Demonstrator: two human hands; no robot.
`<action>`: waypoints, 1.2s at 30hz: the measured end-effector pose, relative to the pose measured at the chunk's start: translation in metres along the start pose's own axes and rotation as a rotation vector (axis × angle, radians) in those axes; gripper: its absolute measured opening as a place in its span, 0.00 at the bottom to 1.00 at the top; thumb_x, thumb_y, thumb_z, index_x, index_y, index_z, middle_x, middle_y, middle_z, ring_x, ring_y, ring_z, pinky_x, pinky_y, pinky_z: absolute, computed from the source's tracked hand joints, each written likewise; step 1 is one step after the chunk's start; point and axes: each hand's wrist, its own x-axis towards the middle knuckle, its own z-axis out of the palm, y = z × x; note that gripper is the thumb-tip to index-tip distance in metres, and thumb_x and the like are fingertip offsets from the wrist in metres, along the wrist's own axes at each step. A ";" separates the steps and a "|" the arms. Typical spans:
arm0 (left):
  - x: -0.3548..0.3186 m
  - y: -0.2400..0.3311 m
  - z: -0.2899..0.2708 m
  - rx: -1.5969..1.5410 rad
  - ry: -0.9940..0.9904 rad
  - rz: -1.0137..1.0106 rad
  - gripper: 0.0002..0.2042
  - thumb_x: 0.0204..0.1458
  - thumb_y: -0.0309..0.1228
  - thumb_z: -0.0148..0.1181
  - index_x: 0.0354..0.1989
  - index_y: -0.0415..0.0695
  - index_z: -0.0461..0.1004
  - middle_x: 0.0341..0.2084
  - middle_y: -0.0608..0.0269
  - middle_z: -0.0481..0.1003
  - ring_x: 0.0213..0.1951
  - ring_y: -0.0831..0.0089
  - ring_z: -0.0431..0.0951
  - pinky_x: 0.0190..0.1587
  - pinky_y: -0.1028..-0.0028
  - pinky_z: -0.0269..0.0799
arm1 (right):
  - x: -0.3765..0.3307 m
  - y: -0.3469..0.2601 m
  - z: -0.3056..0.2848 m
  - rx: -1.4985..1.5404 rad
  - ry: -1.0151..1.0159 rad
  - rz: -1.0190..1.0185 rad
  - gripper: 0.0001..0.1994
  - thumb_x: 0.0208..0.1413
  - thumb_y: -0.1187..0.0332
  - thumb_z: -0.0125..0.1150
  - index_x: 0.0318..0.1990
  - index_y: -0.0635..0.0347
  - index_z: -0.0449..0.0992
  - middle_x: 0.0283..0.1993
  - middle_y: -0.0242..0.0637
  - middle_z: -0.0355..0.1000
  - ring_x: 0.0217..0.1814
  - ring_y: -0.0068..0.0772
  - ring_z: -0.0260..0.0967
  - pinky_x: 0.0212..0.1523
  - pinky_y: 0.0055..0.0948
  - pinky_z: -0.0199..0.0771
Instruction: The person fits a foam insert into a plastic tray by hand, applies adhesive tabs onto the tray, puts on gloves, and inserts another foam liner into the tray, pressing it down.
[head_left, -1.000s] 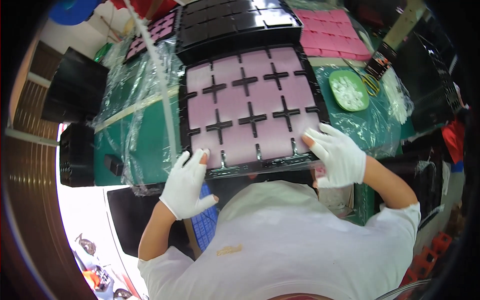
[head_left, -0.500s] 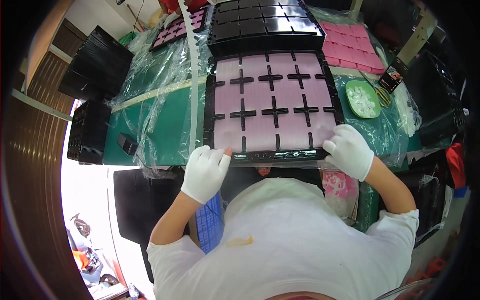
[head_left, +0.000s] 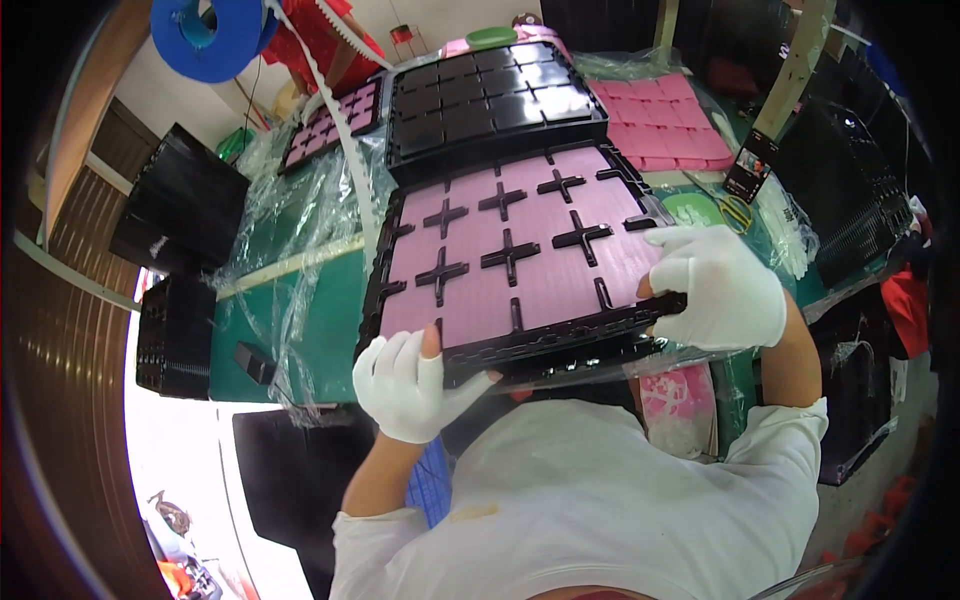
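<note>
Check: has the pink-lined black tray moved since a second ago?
Yes, upward: against the green table, the black tray's near edge has risen at the right hand, exposing another black rim beneath.

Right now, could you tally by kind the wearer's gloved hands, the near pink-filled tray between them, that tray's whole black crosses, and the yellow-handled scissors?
Left hand and right hand: 2
Pink-filled tray: 1
Whole black crosses: 6
Scissors: 1
Total: 10

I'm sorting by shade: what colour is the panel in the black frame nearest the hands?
The panel is pale mauve-pink, clearest in the head view.
</note>
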 end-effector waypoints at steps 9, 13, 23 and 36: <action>0.120 -0.089 -0.014 0.392 0.553 0.123 0.39 0.62 0.63 0.29 0.25 0.38 0.76 0.12 0.63 0.64 0.14 0.66 0.64 0.19 0.68 0.57 | 0.021 0.037 -0.008 0.274 0.609 -0.179 0.29 0.40 0.54 0.74 0.48 0.65 0.77 0.38 0.41 0.78 0.37 0.30 0.77 0.39 0.27 0.77; 0.206 -0.107 -0.041 0.279 0.814 0.179 0.29 0.66 0.48 0.34 0.24 0.40 0.75 0.17 0.59 0.72 0.18 0.60 0.71 0.21 0.64 0.67 | 0.041 0.077 0.020 0.594 1.243 -0.038 0.41 0.55 0.36 0.55 0.58 0.71 0.68 0.43 0.44 0.77 0.42 0.28 0.75 0.46 0.27 0.74; 0.407 -0.099 0.011 0.361 0.237 -0.015 0.18 0.65 0.43 0.40 0.44 0.48 0.76 0.41 0.48 0.78 0.43 0.47 0.78 0.44 0.54 0.74 | 0.014 0.173 0.044 -0.039 1.371 0.480 0.18 0.66 0.65 0.47 0.55 0.69 0.72 0.32 0.51 0.76 0.32 0.47 0.75 0.35 0.34 0.72; 0.272 -0.214 0.228 -0.552 -0.043 -0.780 0.37 0.59 0.57 0.45 0.67 0.39 0.57 0.62 0.39 0.63 0.65 0.45 0.61 0.66 0.57 0.56 | 0.066 0.317 0.054 -0.044 0.735 0.913 0.22 0.69 0.62 0.33 0.46 0.67 0.75 0.48 0.57 0.74 0.51 0.58 0.71 0.52 0.47 0.69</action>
